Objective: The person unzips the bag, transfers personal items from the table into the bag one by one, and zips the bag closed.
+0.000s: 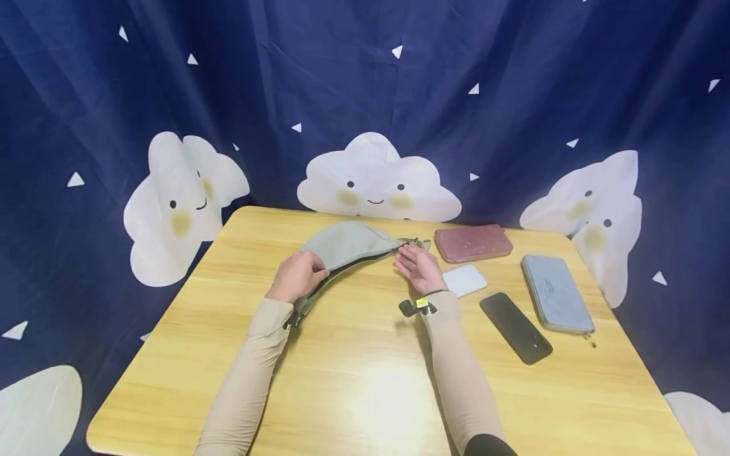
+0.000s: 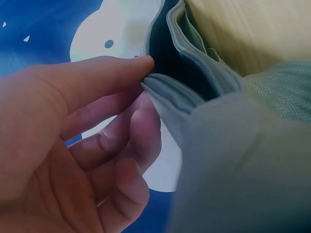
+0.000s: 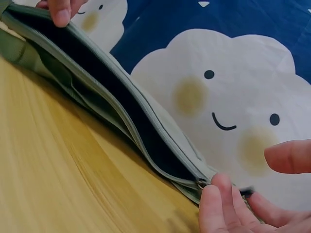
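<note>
A pale grey-green waist bag [image 1: 348, 244] lies at the back of the table, its long zip unfastened and its dark inside showing. My left hand [image 1: 298, 275] pinches the bag's upper rim between thumb and forefinger; the left wrist view shows the lining [image 2: 167, 58] beside the fingers. At the bag's right end is my right hand [image 1: 421, 269], its thumb well apart from its fingers. Those fingers [image 3: 223, 208] are beside the zip's end in the right wrist view, where the zip slider [image 3: 202, 184] shows. Whether they touch the bag is unclear.
Right of the bag lie a dark red zipped wallet [image 1: 473, 243], a white card-like slab [image 1: 464, 280] partly behind my right wrist, a black phone [image 1: 516, 328] and a grey-blue zipped wallet [image 1: 557, 293]. A dark blue curtain [image 1: 365, 76] with clouds hangs behind the wooden table [image 1: 353, 392].
</note>
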{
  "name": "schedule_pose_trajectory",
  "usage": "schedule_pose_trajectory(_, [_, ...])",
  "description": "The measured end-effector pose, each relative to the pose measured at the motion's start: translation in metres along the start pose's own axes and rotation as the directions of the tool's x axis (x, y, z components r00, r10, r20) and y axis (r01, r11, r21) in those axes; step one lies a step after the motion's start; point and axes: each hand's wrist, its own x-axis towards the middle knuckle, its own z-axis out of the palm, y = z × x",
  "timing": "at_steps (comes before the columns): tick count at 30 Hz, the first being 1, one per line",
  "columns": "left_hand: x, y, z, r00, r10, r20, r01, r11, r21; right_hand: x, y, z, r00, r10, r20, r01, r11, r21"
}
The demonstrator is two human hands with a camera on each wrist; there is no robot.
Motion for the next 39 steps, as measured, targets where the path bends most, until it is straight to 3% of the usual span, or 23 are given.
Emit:
schedule_pose_trajectory(5, [0.001, 0.000, 0.001, 1.000, -0.011, 0.006, 0.011, 1.000, 0.014, -0.011, -0.011, -0.017, 1.000, 0.002, -0.014, -0.003, 0.997, -0.077])
schedule_pose_trajectory(8, [0.001, 0.001, 0.002, 1.000, -0.017, 0.005, 0.017, 1.000, 0.018, -0.022, -0.025, -0.035, 0.999, -0.041, -0.025, 0.037, 0.989, -0.142])
schedule_pose_trajectory(11, [0.001, 0.000, 0.002, 1.000, -0.015, 0.004, 0.015, 1.000, 0.016, -0.035, -0.045, -0.054, 0.995, -0.092, -0.024, 0.085, 0.974, -0.212])
schedule_pose_trajectory(13, [0.000, 0.000, 0.001, 1.000, -0.018, 0.006, 0.017, 1.000, 0.014, -0.045, -0.062, -0.067, 0.990, -0.143, -0.019, 0.131, 0.944, -0.302])
schedule_pose_trajectory(16, [0.000, -0.001, 0.001, 1.000, -0.026, 0.011, 0.026, 1.000, 0.016, -0.063, -0.089, -0.085, 0.972, -0.237, 0.001, 0.206, 0.841, -0.500])
schedule_pose_trajectory(20, [0.001, -0.001, 0.001, 0.999, -0.033, 0.011, 0.033, 0.999, 0.015, -0.083, -0.123, -0.106, 0.935, -0.354, -0.010, 0.237, 0.647, -0.724])
schedule_pose_trajectory(25, [0.001, -0.002, -0.001, 0.999, -0.037, 0.006, 0.037, 0.999, 0.009, -0.102, -0.154, -0.132, 0.898, -0.440, -0.021, 0.211, 0.471, -0.856])
schedule_pose_trajectory(29, [0.001, -0.003, -0.001, 0.999, -0.036, 0.003, 0.036, 0.999, 0.010, -0.119, -0.172, -0.153, 0.887, -0.459, -0.044, 0.126, 0.334, -0.934])
schedule_pose_trajectory(33, [0.001, -0.004, 0.000, 0.999, -0.034, -0.001, 0.034, 0.999, 0.014, -0.132, -0.182, -0.174, 0.897, -0.435, -0.078, 0.024, 0.224, -0.974])
schedule_pose_trajectory(36, [0.001, -0.004, -0.001, 0.999, -0.034, 0.001, 0.034, 0.999, 0.013, -0.136, -0.183, -0.191, 0.896, -0.435, -0.087, -0.015, 0.166, -0.986])
schedule_pose_trajectory(39, [0.001, -0.004, 0.000, 0.999, -0.033, 0.005, 0.033, 0.999, 0.012, -0.138, -0.182, -0.208, 0.894, -0.438, -0.096, -0.044, 0.128, -0.991])
